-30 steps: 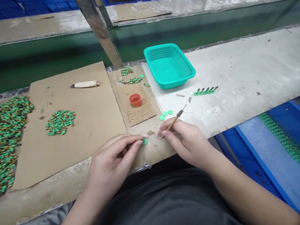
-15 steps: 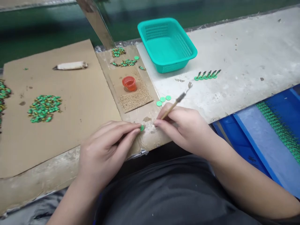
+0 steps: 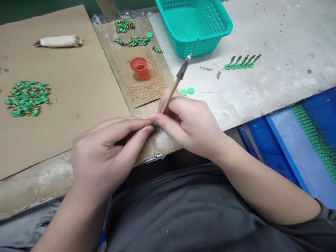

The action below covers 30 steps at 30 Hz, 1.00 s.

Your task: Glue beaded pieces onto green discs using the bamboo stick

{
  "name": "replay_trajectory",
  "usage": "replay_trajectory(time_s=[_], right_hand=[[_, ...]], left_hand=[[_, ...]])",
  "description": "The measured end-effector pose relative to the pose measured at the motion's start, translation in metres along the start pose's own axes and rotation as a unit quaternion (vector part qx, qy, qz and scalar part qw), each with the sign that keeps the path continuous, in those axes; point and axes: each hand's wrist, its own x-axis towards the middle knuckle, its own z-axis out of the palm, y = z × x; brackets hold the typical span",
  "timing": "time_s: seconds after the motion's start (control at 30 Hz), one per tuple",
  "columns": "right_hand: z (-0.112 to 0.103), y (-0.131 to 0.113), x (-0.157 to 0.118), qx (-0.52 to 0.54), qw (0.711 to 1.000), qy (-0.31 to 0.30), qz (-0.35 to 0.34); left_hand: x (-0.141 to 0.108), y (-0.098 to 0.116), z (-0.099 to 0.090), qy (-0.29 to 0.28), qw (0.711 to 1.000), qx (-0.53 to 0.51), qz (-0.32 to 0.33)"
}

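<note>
My left hand (image 3: 110,150) is closed in a pinch on the edge of a small green disc (image 3: 156,127), mostly hidden by fingers. Fingertips of my right hand (image 3: 191,124) meet it at the disc; whether they pinch a small part there is hidden. A thin wooden-handled tool (image 3: 171,94) with a dark collar and fine needle-like tip is held in my right hand, its tip pointing up and away. Two loose green discs (image 3: 190,90) with small holes lie just beyond that hand. Near my hands stands a red cup (image 3: 140,68) with liquid inside.
Heaps of small green, gold and black pieces (image 3: 28,98) lie on cardboard (image 3: 78,94), near a wrapped pointed tool (image 3: 59,41). A teal basket (image 3: 199,47) stands behind. Right of it, several discs with upright dark pieces (image 3: 243,63) form a row. Blue crates (image 3: 283,147) sit below right.
My right hand has moved left to meet my left fingertips at the disc, and its tool now points more upright. The camera view has shifted, and one loose disc is no longer visible.
</note>
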Motion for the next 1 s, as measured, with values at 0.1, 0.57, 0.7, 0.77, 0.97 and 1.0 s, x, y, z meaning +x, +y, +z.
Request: replay_trajectory(time_s=[0.1, 0.57, 0.7, 0.77, 0.97, 1.0], right_hand=[[0.000, 0.000, 0.001, 0.012, 1.000, -0.006, -0.016], [0.000, -0.002, 0.004, 0.050, 0.997, -0.033, -0.051], [0.002, 0.006, -0.003, 0.068, 0.996, 0.049, -0.001], [0.002, 0.008, -0.007, 0.080, 0.994, 0.078, 0.011], [-0.003, 0.003, -0.008, 0.063, 0.997, 0.021, -0.037], [-0.004, 0.002, -0.007, 0.058, 0.998, 0.009, -0.037]], left_hand=[[0.001, 0.000, 0.000, -0.004, 1.000, 0.006, -0.002], [-0.001, -0.002, -0.001, -0.006, 0.999, 0.010, -0.032], [-0.001, -0.001, -0.001, -0.012, 0.999, 0.005, -0.042], [-0.001, 0.000, -0.002, -0.009, 0.999, 0.005, -0.041], [0.001, 0.001, -0.002, -0.007, 1.000, -0.003, -0.027], [0.001, 0.001, -0.001, -0.007, 1.000, -0.008, -0.021]])
